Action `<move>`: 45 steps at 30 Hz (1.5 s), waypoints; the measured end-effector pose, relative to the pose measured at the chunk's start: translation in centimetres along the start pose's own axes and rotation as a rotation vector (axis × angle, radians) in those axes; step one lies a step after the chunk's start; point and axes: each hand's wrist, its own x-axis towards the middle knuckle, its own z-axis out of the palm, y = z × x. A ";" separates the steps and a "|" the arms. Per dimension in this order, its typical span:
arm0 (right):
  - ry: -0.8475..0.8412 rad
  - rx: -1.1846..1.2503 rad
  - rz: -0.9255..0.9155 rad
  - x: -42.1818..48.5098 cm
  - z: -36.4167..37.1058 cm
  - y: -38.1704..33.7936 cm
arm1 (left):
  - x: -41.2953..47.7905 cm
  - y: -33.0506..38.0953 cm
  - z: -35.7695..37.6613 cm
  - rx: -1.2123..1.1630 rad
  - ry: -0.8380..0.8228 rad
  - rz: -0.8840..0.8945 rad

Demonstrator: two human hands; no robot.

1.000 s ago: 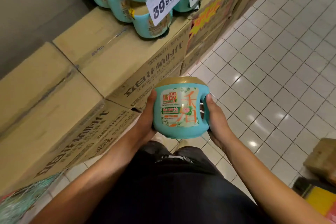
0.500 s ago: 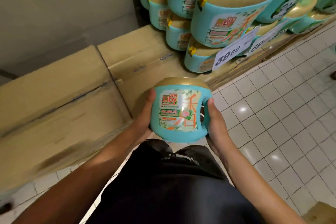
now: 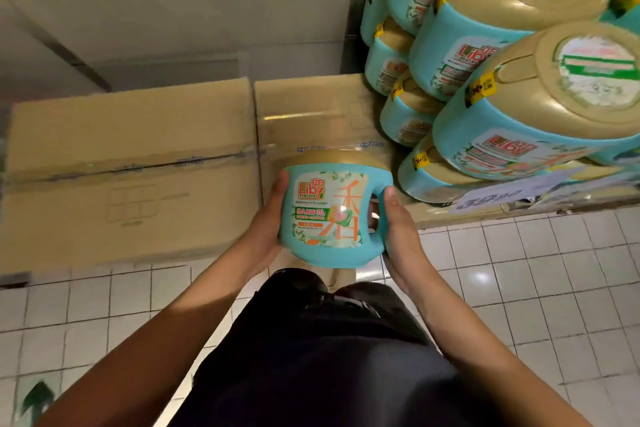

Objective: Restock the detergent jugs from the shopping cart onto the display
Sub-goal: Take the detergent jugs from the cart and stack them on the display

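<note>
I hold a teal detergent jug (image 3: 329, 208) with a gold lid and a Liby label upright in front of my waist. My left hand (image 3: 266, 229) grips its left side, thumb up along the wall. My right hand (image 3: 398, 229) grips the handle side, thumb on the handle's top. At the upper right rises the display stack (image 3: 502, 80), several identical jugs piled in tiers. The jug in my hands is below and left of the stack, just in front of the cardboard boxes. No shopping cart is in view.
Sealed cardboard boxes (image 3: 131, 170) form the display base, their tops bare to the left of the stack. A blurred price tag (image 3: 498, 196) hangs at the stack's front. White tiled floor (image 3: 554, 270) lies below and right. A grey wall (image 3: 173, 3) stands behind.
My view has turned toward the display, so the stack looms larger at the upper right. The jug has stayed in both hands and moved slightly closer to the boxes.
</note>
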 end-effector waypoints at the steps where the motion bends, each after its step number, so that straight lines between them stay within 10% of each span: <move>1: -0.032 -0.021 -0.014 0.4 -0.2 -0.4 | -0.1 0.0 0.2 -0.013 0.042 0.013; 25: -0.451 -0.368 -0.154 3.9 -4.2 -0.2 | -1.9 -2.2 -2.1 0.106 0.059 0.483; 45: -0.296 -0.108 -0.191 12.2 2.0 -1.5 | 7.2 5.1 -5.2 0.291 0.025 0.638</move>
